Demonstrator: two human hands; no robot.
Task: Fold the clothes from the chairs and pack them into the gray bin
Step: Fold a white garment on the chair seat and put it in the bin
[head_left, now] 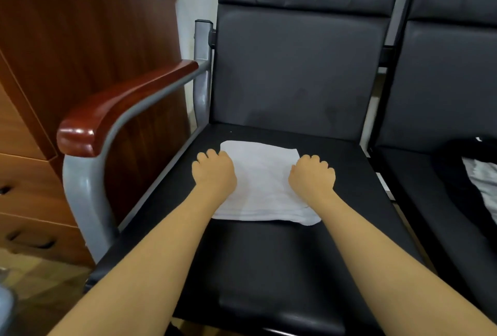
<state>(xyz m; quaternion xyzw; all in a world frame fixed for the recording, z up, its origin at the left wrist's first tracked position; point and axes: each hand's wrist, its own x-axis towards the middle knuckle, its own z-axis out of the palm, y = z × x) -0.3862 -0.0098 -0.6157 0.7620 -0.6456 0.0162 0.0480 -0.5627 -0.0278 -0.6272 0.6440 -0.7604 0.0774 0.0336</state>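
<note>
Both hands, your left hand (214,168) and right hand (313,174), curl onto the folded white cloth (262,187) on the chair seat (269,255); whether they pinch it, I cannot tell. Right of your grip, dark clothes (462,174) wait unfolded; no bin shows.

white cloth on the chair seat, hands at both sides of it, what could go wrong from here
1. The folded white cloth is gripped only at its side edges by the left hand and right hand; lifted that way, the middle could sag and the fold come apart.
2. The black seat looks smooth, so the cloth may slide rather than stay put.
3. No gray bin is in view, so a carry follows, and the fold could loosen.
</note>
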